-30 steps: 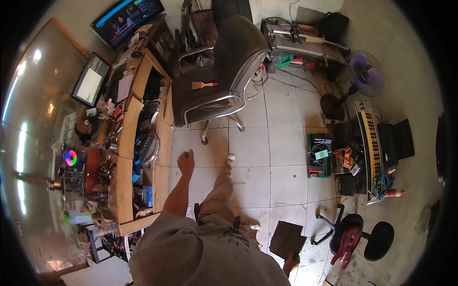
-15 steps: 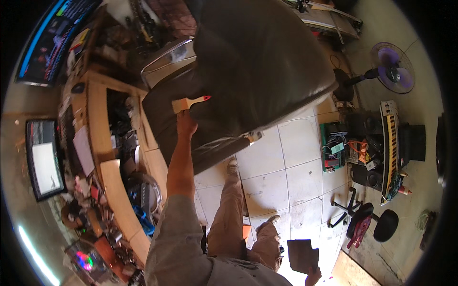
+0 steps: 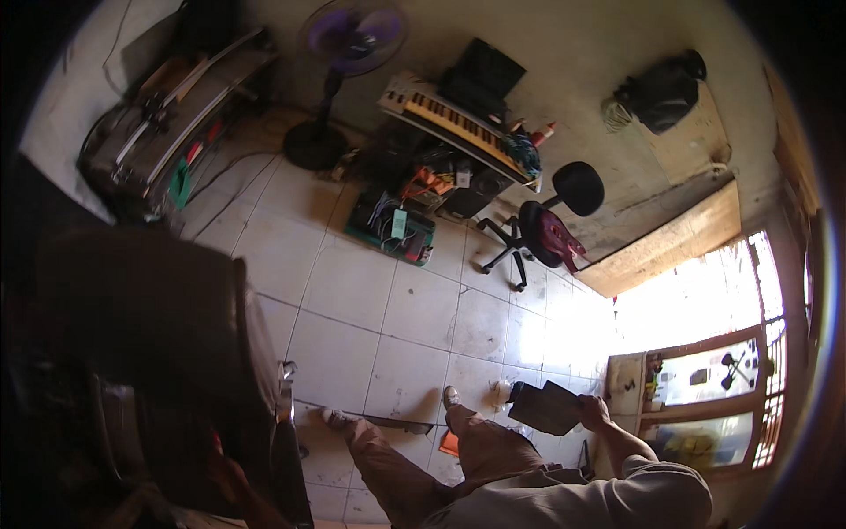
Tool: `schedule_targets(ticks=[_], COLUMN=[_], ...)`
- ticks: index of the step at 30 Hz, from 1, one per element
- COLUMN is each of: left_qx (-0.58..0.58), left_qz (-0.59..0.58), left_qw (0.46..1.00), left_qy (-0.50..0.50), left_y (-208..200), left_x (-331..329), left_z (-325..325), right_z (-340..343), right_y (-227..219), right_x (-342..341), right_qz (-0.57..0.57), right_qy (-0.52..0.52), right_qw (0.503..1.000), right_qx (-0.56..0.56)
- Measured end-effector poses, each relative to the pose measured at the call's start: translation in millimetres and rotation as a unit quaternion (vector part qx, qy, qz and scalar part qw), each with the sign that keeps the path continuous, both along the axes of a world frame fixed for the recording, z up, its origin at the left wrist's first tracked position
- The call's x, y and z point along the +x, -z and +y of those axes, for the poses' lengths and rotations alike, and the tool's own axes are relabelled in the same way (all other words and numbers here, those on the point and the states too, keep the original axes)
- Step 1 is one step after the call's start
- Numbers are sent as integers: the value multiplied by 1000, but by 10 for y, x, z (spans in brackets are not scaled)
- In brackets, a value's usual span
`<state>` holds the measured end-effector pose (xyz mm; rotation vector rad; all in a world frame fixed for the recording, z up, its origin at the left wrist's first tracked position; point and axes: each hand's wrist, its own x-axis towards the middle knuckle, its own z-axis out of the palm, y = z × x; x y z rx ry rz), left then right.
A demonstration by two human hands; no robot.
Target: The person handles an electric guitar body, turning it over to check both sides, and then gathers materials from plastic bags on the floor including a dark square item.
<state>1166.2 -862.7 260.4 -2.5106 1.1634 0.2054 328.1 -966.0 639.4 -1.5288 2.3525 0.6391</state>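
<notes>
At the lower left, my left hand (image 3: 231,480) is in deep shadow against a dark brown padded seat (image 3: 145,317). A small red tip, like the end of the paintbrush handle (image 3: 216,438), shows just beyond it; the fingers are too dark to make out, so I cannot tell whether they grip the brush. At the lower right, my right hand (image 3: 595,411) is closed on the edge of a dark flat board-like piece (image 3: 548,408) with a stepped outline. That piece is held above the tiled floor, beside my right leg.
A chrome seat frame (image 3: 286,388) stands left of my feet. Farther off are a green box of cables (image 3: 392,231), a keyboard (image 3: 463,123), a purple fan (image 3: 352,40) and a swivel chair (image 3: 542,234). An orange item (image 3: 449,443) lies near my legs. A glass-fronted cabinet (image 3: 701,379) stands right.
The view has swung to the right, so the padded seat now sits at the lower left. My right hand and its dark piece show more fully; my left hand has fallen into shadow.
</notes>
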Motion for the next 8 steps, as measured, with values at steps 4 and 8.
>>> schedule_targets(ticks=[4, 8], left_qx=[-148, -249], left_qz=[164, 199], left_qw=[973, 946], left_qy=[-68, -50], left_y=[-421, -1030], left_x=[-138, -228], left_z=[369, 326], right_z=[122, 353], right_y=[13, 56], right_x=[-31, -400], right_qz=[-49, -57], right_qy=[43, 124], right_qw=[998, 990], right_qx=[-11, -25])
